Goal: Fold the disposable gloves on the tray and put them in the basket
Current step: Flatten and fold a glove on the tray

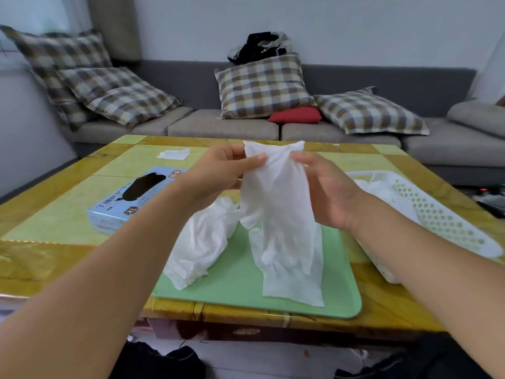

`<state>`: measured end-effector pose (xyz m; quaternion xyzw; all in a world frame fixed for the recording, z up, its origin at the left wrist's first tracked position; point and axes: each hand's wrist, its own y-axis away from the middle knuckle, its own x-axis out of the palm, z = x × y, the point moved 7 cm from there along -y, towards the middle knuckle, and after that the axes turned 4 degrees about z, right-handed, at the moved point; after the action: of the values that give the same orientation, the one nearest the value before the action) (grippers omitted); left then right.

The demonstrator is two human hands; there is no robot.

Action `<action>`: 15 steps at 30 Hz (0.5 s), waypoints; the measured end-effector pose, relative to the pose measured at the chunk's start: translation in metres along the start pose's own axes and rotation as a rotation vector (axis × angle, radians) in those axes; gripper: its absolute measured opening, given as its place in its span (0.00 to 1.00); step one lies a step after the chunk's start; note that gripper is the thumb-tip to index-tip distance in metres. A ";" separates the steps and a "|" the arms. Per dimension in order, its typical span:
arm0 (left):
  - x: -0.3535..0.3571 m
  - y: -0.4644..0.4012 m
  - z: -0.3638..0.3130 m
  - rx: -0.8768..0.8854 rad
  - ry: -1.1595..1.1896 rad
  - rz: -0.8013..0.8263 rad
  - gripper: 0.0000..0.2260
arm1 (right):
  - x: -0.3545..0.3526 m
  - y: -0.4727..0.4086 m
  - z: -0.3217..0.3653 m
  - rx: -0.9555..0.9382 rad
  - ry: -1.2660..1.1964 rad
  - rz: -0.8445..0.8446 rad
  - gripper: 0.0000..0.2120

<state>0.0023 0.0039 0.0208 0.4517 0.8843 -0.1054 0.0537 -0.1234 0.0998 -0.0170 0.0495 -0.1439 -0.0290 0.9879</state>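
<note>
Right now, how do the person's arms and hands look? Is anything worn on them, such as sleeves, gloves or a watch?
Both forearms are bare as far as the picture shows: no sleeves, no watch and no bracelet can be seen. The left hand and the right hand wear no gloves. A thin glint shows on one finger of the left hand, perhaps a ring, but it is too small to tell.

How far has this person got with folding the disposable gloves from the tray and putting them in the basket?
Partly done. The white basket already holds some white gloves. In hand: the left hand and right hand pinch the top edge of one glove, which hangs unfolded over the green tray. Left: fold and store it, then the crumpled pile of gloves on the tray.
</note>
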 end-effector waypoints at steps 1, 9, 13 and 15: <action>0.003 -0.001 0.000 0.013 -0.004 -0.014 0.08 | 0.001 0.002 -0.001 0.015 0.078 0.004 0.32; 0.027 -0.007 -0.015 0.118 -0.023 -0.157 0.07 | -0.012 0.028 0.020 -0.176 0.131 -0.139 0.25; 0.037 -0.005 -0.022 0.066 0.067 -0.085 0.11 | -0.021 0.034 0.025 -0.203 0.149 -0.270 0.18; 0.043 -0.006 -0.020 -0.013 0.139 0.009 0.12 | -0.019 0.037 0.025 -0.163 0.066 -0.211 0.17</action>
<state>-0.0278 0.0391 0.0331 0.4616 0.8845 -0.0680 -0.0043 -0.1472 0.1358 0.0051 -0.0152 -0.1026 -0.1425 0.9844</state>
